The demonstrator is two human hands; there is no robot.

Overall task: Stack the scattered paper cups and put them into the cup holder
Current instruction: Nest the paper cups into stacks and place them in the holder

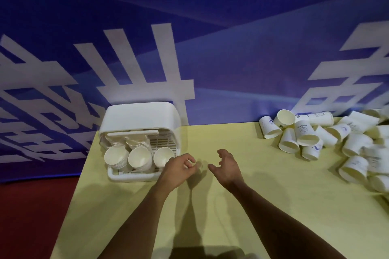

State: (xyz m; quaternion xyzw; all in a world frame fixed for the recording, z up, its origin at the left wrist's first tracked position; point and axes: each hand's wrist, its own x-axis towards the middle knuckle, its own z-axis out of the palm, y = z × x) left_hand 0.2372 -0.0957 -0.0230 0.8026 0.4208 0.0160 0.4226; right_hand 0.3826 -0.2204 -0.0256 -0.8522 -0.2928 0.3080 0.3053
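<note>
A white cup holder (pixel 140 116) with its lid raised stands at the table's far left. Three stacks of white paper cups lie in it with their mouths toward me: the left stack (pixel 116 156), the middle stack (pixel 139 157) and the right stack (pixel 162 155). My left hand (pixel 178 170) hovers just right of the holder's front corner, fingers loosely curled and holding nothing. My right hand (pixel 226 167) hangs over the table's middle with its fingers spread and bent, also empty. A pile of scattered paper cups (pixel 303 134) lies at the far right, most on their sides.
The yellow-green table (pixel 210 212) ends at a left edge, with red floor (pixel 31 216) beyond it. A blue banner wall (pixel 210 59) with white characters rises right behind the table. More loose cups (pixel 355 167) reach toward the right edge.
</note>
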